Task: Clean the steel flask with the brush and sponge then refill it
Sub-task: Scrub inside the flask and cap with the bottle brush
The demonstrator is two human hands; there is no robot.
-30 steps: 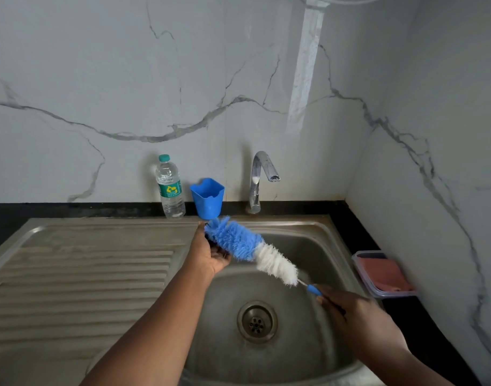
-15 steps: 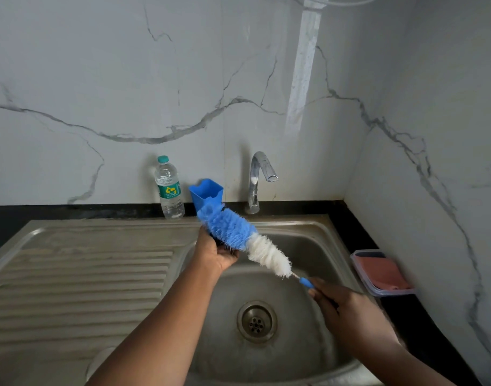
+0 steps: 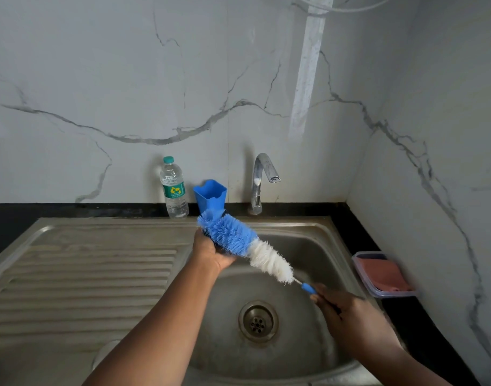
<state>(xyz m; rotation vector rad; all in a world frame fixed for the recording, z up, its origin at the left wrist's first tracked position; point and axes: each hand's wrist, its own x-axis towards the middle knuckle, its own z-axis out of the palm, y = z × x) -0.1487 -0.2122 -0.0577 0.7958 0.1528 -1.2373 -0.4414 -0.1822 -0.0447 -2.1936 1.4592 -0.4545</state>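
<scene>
A long bottle brush [image 3: 240,242] with blue bristles at its tip and white bristles lower down slants over the steel sink basin [image 3: 316,246]. My left hand [image 3: 210,250] cups and grips the blue bristle end from below. My right hand [image 3: 350,319] grips the brush's thin blue handle at the lower right, and is slightly blurred. Something small and dark shows between my left fingers and the bristles; I cannot tell what it is. A pale rounded object [image 3: 106,353] peeks out under my left forearm at the basin's front left corner. No flask is plainly visible.
A plastic water bottle [image 3: 174,188] and a blue cup [image 3: 210,195] stand against the wall behind the sink, left of the tap [image 3: 262,179]. A ribbed draining board [image 3: 80,277] lies left. A clear box holding a pink sponge [image 3: 383,274] sits on the black counter right. The drain [image 3: 257,321] is below.
The brush and both hands have shifted a little up and to the left; the blue tip now overlaps the base of the blue cup.
</scene>
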